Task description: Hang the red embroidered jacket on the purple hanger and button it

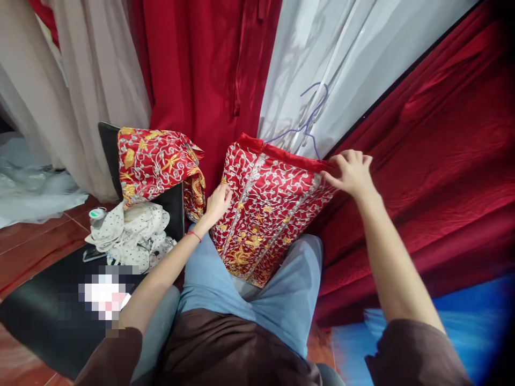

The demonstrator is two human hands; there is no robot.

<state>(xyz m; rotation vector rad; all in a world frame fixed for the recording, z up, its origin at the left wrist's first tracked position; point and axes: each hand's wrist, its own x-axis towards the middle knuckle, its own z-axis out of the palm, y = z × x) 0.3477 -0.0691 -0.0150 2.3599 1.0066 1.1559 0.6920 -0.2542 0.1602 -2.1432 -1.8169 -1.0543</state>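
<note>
A red garment (273,209) with silver and gold embroidery hangs between my knees, its plain red waistband at the top. Above the waistband rises a purple wire hanger (308,120); its lower part is hidden by the cloth. With fingers curled, my left hand (219,202) pinches the garment's left side edge. My right hand (352,172) grips the upper right corner of the waistband between thumb and fingers. Another embroidered red cloth (156,163) is draped over the black chair's backrest (108,147), left of my left hand.
On the black chair seat (44,316) are a dotted white cloth (137,230), a phone (95,255) and a small container (97,215). Red curtains (201,69), white drapes (301,48) and dark red fabric (434,150) stand ahead and right. Blue tulle (362,343) lies at lower right.
</note>
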